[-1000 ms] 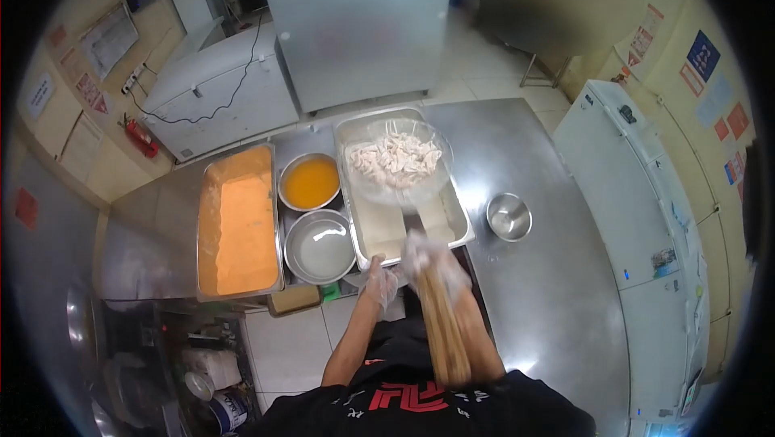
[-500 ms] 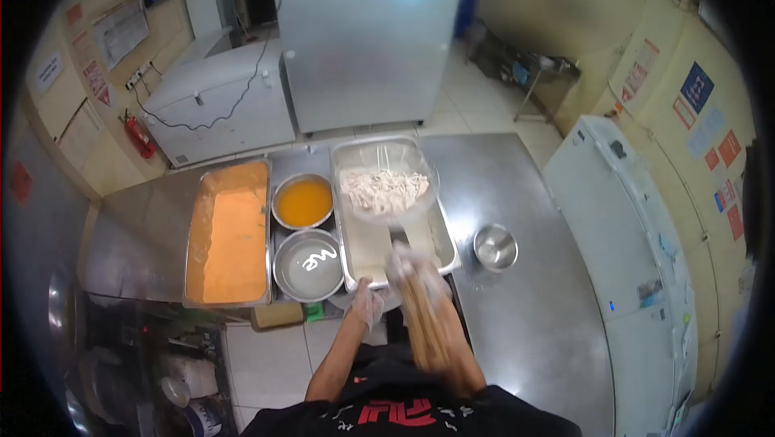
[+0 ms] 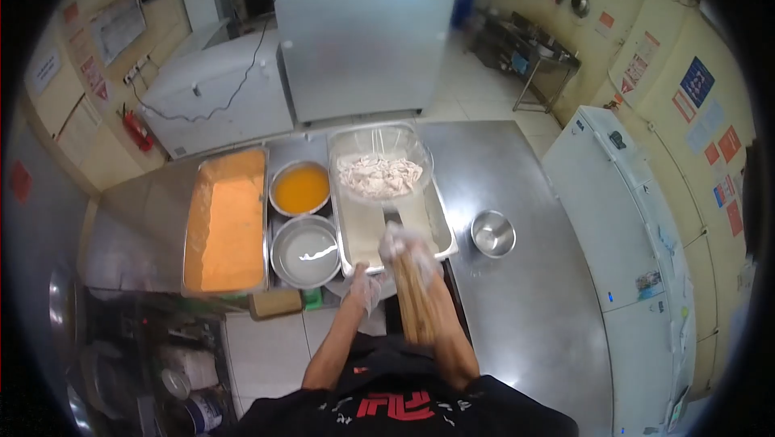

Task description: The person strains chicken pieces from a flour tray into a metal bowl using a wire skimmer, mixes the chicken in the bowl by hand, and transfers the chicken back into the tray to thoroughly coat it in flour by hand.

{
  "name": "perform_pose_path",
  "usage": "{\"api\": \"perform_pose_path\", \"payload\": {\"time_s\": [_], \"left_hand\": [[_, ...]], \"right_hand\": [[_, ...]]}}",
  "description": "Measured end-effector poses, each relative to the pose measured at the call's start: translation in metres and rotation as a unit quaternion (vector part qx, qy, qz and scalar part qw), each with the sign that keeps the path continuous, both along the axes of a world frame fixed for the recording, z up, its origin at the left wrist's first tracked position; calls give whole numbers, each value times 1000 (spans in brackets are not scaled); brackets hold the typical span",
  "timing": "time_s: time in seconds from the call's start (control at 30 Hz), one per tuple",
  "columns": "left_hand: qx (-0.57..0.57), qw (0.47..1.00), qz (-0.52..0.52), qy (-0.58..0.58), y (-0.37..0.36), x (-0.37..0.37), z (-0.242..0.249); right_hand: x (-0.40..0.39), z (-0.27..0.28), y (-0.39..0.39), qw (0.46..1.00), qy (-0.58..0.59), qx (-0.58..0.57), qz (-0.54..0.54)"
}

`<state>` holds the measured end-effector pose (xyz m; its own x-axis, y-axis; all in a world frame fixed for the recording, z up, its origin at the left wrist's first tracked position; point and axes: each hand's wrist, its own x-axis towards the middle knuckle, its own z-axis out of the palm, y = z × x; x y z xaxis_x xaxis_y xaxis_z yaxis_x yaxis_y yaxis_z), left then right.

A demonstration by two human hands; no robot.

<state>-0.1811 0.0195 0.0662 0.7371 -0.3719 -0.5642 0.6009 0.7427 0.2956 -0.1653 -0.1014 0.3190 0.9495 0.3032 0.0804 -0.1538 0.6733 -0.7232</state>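
Observation:
My right hand (image 3: pixel 409 248), in a clear glove, is wrapped round the long wooden handle (image 3: pixel 413 300) of a large mesh strainer (image 3: pixel 425 164). The strainer's bowl sits over the far half of a deep metal tray (image 3: pixel 446 250) and holds pale, coated strips that look like raw meat (image 3: pixel 379 175). Pale flour-like powder (image 3: pixel 363 231) covers the tray's bottom. At the tray's near left corner is my gloved left hand (image 3: pixel 366 289), thumb over the rim and fingers below it. Part of the handle passes in front of my right forearm.
Left of the tray stand a bowl of orange liquid (image 3: pixel 301 189), a bowl of cloudy water (image 3: pixel 305 255) and a tray of orange powder (image 3: pixel 230 231). A small steel bowl (image 3: pixel 492 233) is on the steel table (image 3: pixel 533 300) to the right. White chest freezers (image 3: pixel 638 259) line the right side.
The view has tilted slightly, so the table sits higher in it. The strainer handle and my right hand were blurred by motion before and look sharper now. Both hands keep their holds.

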Motion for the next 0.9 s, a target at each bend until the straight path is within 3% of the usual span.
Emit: {"api": "perform_pose_path", "payload": {"time_s": [0.03,0.07,0.1,0.13,0.17,0.27,0.33,0.37,0.43,0.47,0.53,0.6,0.67,0.73,0.77,0.8,0.87,0.9], "left_hand": [[-5,1000,-2,-24,-1,19,7],[36,999,22,-32,-7,25,18],[79,995,45,-38,-13,31,29],[71,996,48,-38,-12,42,5],[-264,950,-123,-112,1,43,-21],[-33,994,-89,49,-3,39,-2],[-24,999,-5,-25,-10,45,-5],[-22,998,24,-50,-10,54,-3],[-48,997,-20,-52,-3,39,-2],[-53,997,-37,-40,1,23,-11],[41,996,-61,54,0,40,-13],[60,996,-34,51,-2,47,-5],[28,999,3,23,-10,50,11],[9,998,-12,54,-6,37,46],[0,996,-14,84,-7,23,75],[-9,993,-14,115,-7,9,107],[12,995,100,-7,-12,30,61],[-6,995,94,-20,-10,31,36]], "right_hand": [[-14,-21,-8,974,225,28,-10],[-33,0,-5,965,261,-13,-26],[-17,-22,-15,963,269,-3,-4],[-10,-34,-23,958,286,6,18],[-29,-53,-28,955,295,3,17],[-57,-41,-17,977,148,-144,-50],[-33,-20,-13,966,18,-243,-88],[-23,-14,-15,966,8,-242,-87],[-25,-9,-22,988,-100,-118,-13],[-33,-14,-15,991,-79,-111,-16],[-21,-17,3,983,134,82,-95],[-21,-38,-22,995,-31,-72,56],[-35,-34,-24,972,229,-51,22],[-27,-58,-23,969,50,-241,8],[-25,-54,-11,986,50,-121,-105],[-15,-59,-23,999,21,-27,-15],[5,-68,-48,973,0,133,189],[-16,-70,-49,954,157,140,215]]}}
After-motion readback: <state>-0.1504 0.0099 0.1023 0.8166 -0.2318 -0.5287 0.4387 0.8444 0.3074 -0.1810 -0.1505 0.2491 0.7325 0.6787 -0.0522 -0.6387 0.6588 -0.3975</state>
